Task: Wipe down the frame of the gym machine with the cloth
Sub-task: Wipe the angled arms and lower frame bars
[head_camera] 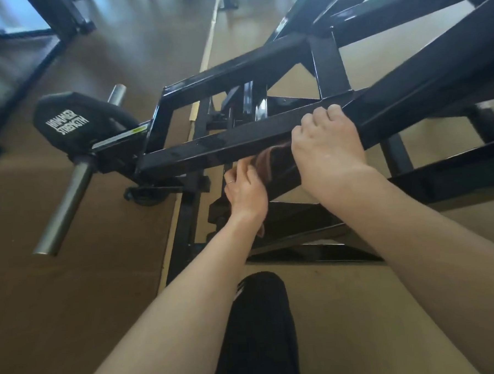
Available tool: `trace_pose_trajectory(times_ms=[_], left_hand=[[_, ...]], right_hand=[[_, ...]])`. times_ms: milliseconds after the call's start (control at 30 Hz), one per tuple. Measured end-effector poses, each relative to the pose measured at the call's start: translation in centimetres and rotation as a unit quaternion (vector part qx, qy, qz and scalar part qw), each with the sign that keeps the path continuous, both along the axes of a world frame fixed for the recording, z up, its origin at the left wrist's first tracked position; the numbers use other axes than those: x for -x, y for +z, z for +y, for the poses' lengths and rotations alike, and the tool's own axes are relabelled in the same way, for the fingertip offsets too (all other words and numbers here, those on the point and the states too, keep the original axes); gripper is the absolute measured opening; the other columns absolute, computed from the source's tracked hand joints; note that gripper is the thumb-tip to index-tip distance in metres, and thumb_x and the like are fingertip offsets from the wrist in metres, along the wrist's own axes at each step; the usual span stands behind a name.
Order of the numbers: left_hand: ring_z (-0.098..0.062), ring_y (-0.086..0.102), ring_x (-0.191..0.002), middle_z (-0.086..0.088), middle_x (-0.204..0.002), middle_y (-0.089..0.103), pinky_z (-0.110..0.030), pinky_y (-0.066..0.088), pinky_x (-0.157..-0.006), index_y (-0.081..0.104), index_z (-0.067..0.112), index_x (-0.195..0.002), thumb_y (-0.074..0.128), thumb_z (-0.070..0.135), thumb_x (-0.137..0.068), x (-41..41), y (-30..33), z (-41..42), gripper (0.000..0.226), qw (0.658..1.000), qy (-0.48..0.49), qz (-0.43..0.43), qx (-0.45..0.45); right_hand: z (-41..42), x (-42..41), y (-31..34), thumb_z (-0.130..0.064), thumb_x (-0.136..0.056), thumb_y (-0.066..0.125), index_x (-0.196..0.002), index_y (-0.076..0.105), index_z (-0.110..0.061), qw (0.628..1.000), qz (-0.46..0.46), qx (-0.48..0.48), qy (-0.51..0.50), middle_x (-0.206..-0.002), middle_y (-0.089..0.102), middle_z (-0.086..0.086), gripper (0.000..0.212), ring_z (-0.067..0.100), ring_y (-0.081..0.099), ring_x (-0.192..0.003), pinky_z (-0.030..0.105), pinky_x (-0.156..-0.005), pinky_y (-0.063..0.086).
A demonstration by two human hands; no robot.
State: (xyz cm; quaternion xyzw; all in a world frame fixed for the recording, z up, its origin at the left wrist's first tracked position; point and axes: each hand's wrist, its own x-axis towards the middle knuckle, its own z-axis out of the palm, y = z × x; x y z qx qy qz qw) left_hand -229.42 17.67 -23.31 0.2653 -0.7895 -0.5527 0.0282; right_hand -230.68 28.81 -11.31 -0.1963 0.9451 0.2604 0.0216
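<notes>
We are partway through the wiping itself, working along the black square-tube bar (237, 136) of the gym machine's frame that slants across the middle of the view. Our right hand (328, 151) is draped over that bar from above, fingers curled over its far edge so that it grips the tube, which looks to us like a steadying hold more than a wipe. Our left hand (246, 191) sits just below the bar's underside, fingers loosely curled and pinching the brownish cloth (270, 160), which is bunched against the lower face of the bar between the two hands (part of it is hidden behind the right palm, and a corner appears to hang below the left wrist). In our judgement the step in hand is the underside and near face of this bar; the next move calls for keeping the cloth pressed flat to the metal and drawing it down toward the padded end (79, 121) and the steel weight peg (66, 202), then shifting the right hand along so no stretch is skipped. As for containers, we see none in view, no bucket or spray bottle, so nothing can be said of contents.
</notes>
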Motion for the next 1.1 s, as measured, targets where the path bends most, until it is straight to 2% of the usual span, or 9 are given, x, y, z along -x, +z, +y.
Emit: trace_pose_trajectory(times_ms=[133,233,367,533,700,867,967,1033,1100], left_hand=[[-0.025,0.030,-0.141,-0.002,-0.154,0.032,-0.052,0.027,-0.116,0.045,0.039,-0.141,0.025,0.035,-0.111,-0.4,-0.8,-0.3,0.036,1.000,-0.013,0.021,0.016],[-0.024,0.040,-0.133,-0.002,-0.150,0.035,-0.049,0.036,-0.111,0.042,0.039,-0.140,0.028,0.033,-0.111,-1.1,-2.3,-1.8,0.033,0.999,-0.012,0.041,0.022],[-0.036,0.041,-0.134,-0.012,-0.149,0.036,-0.052,0.040,-0.111,0.037,0.031,-0.147,0.029,0.030,-0.110,-1.7,-5.7,-6.2,0.038,0.994,0.041,-0.090,0.045],[-0.042,0.034,-0.141,-0.019,-0.155,0.033,-0.051,0.027,-0.117,0.035,0.027,-0.148,0.024,0.029,-0.111,0.7,-5.7,-8.1,0.039,0.981,-0.030,-0.170,0.094],[-0.043,0.028,-0.144,-0.017,-0.157,0.030,-0.056,0.028,-0.118,0.037,0.027,-0.145,0.023,0.031,-0.110,1.5,-5.2,-8.0,0.038,0.979,-0.008,-0.185,0.086],[-0.034,0.029,-0.140,-0.012,-0.151,0.031,-0.052,0.032,-0.113,0.037,0.025,-0.144,0.030,0.032,-0.110,-0.4,-2.4,-4.2,0.035,0.996,-0.035,-0.069,0.039],[-0.034,0.030,-0.138,-0.011,-0.151,0.031,-0.051,0.031,-0.110,0.038,0.023,-0.141,0.031,0.031,-0.110,0.2,-2.3,-3.4,0.033,0.995,-0.045,-0.044,0.072],[-0.037,0.034,-0.137,-0.015,-0.148,0.037,-0.052,0.033,-0.112,0.039,0.021,-0.143,0.031,0.030,-0.110,0.5,-3.8,-5.3,0.035,0.991,-0.058,-0.065,0.099],[-0.041,0.037,-0.137,-0.018,-0.148,0.038,-0.054,0.034,-0.112,0.038,0.021,-0.145,0.030,0.029,-0.110,0.7,-6.0,-8.1,0.037,0.982,-0.048,-0.133,0.124]], right_hand=[[0.0,-0.1,-0.2,-0.032,-0.089,0.066,-0.139,0.048,-0.007,1.000,0.021,-0.017,0.008,-0.134,0.052,0.017,0.058,0.034,0.046,-0.126,0.047,-0.116,0.031],[0.0,-0.1,-1.1,-0.041,-0.087,0.069,-0.132,0.051,-0.011,0.997,0.057,-0.048,0.026,-0.126,0.056,0.014,0.057,0.032,0.050,-0.119,0.047,-0.113,0.035],[-0.3,0.2,-1.8,-0.059,-0.085,0.067,-0.132,0.050,-0.014,0.995,0.077,-0.059,0.026,-0.129,0.056,0.012,0.067,0.032,0.051,-0.120,0.047,-0.111,0.035],[-0.6,0.3,-2.0,-0.074,-0.083,0.059,-0.129,0.051,-0.015,0.994,0.090,-0.059,0.020,-0.126,0.058,0.011,0.075,0.030,0.053,-0.118,0.045,-0.108,0.038],[-0.8,0.6,-1.7,-0.076,-0.082,0.059,-0.128,0.050,-0.015,0.994,0.084,-0.068,0.021,-0.124,0.058,0.010,0.077,0.030,0.054,-0.116,0.044,-0.106,0.038],[-0.7,0.6,-2.1,-0.075,-0.083,0.059,-0.125,0.051,-0.015,0.993,0.092,-0.069,0.024,-0.120,0.058,0.009,0.073,0.029,0.054,-0.112,0.044,-0.104,0.038],[-0.8,0.4,-2.0,-0.074,-0.083,0.058,-0.121,0.052,-0.015,0.993,0.093,-0.065,0.030,-0.117,0.058,0.009,0.071,0.028,0.054,-0.109,0.044,-0.104,0.038],[-0.6,0.5,-1.9,-0.072,-0.085,0.057,-0.121,0.053,-0.015,0.994,0.089,-0.059,0.036,-0.116,0.058,0.009,0.068,0.028,0.054,-0.108,0.044,-0.104,0.039],[-0.5,0.5,-1.7,-0.070,-0.086,0.057,-0.120,0.053,-0.014,0.994,0.085,-0.051,0.043,-0.114,0.058,0.009,0.066,0.028,0.054,-0.107,0.044,-0.104,0.040]])
